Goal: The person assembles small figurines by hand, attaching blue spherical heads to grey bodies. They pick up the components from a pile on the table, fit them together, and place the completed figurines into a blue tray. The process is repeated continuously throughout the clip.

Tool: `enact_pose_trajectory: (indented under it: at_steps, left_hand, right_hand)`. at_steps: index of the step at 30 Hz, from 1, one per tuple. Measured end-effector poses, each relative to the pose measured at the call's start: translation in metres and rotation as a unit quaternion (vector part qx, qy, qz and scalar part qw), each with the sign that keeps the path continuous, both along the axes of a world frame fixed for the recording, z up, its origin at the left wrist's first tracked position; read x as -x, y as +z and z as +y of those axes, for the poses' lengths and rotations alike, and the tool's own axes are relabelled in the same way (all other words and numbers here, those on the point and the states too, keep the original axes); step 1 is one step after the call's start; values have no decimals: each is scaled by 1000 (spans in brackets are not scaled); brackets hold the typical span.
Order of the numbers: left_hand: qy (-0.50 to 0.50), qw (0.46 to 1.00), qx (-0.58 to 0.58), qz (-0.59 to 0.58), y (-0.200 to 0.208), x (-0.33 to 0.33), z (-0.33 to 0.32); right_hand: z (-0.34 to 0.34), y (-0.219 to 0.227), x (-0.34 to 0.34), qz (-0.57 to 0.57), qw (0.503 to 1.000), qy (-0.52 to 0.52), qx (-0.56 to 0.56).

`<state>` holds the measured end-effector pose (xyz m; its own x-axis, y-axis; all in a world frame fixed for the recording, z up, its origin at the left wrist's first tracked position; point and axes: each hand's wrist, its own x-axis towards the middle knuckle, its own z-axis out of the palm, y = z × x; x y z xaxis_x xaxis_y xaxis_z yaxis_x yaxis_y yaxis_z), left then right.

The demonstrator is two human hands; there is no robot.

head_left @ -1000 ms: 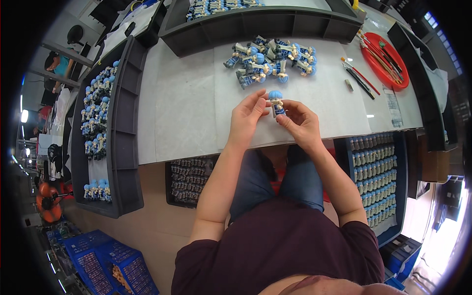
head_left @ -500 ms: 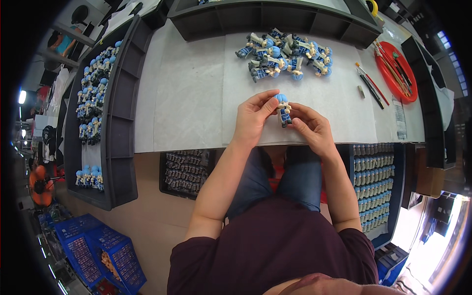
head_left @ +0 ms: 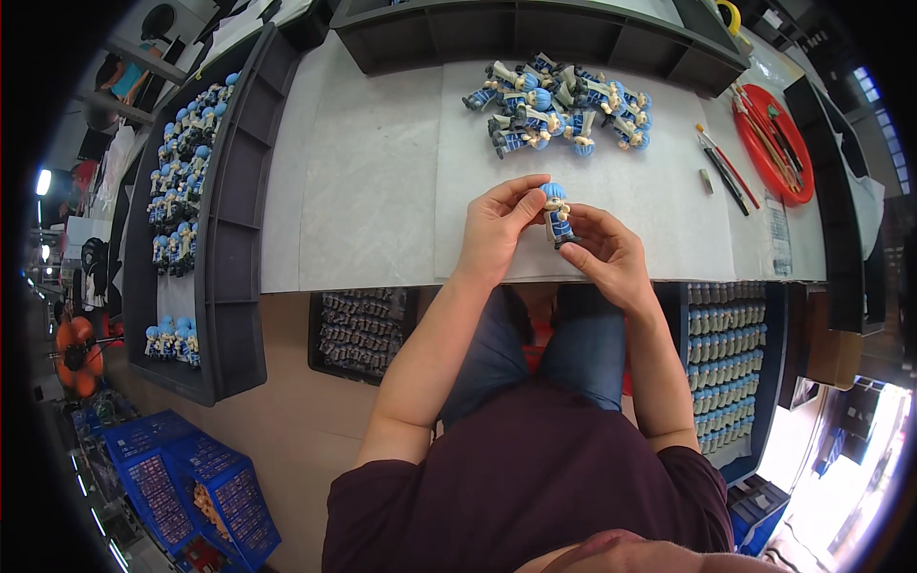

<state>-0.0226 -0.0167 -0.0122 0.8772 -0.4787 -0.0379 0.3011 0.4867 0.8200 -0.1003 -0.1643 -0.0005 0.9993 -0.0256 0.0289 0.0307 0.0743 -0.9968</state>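
Observation:
Between both hands, just above the near part of the table, I hold a small figurine (head_left: 557,216) with light blue hair, a blue outfit and dark shoes. My left hand (head_left: 499,227) pinches it at the head with thumb and forefinger. Lower down, the fingers of my right hand (head_left: 607,252) grip it around its legs and side. The figurine is roughly upright, its head tipped away from me. Beyond my hands lies a loose pile of similar figurines (head_left: 559,103) on white paper (head_left: 382,172).
Left stands a dark tray (head_left: 234,239) with rows of figurines. Another dark tray (head_left: 535,43) sits at the table's far side. A red dish (head_left: 805,181) of brushes and two loose brushes (head_left: 724,172) lie right. Below the table edge, a tray (head_left: 776,382) holds figurine rows.
The figurine has turned and tilted slightly between my fingers, its feet swinging right. My hands stay nearly in place. The whole view has shifted a little.

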Motion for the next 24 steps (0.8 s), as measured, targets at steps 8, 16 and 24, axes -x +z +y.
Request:
enact_pose_trajectory:
  at_steps: [8, 16, 24]
  left_hand:
    - [-3, 1000, -3, 0, 3, 1, -1]
    - [1, 1000, -6, -3, 2, 1, -1]
    - [8, 1000, -27, -5, 3, 1, -2]
  right_hand:
    - [-1, -4, 0, 3, 1000, -19, -5]
    - [-2, -7, 0, 6, 1000, -19, -8]
    - [-1, -4, 0, 10, 1000, -12, -11]
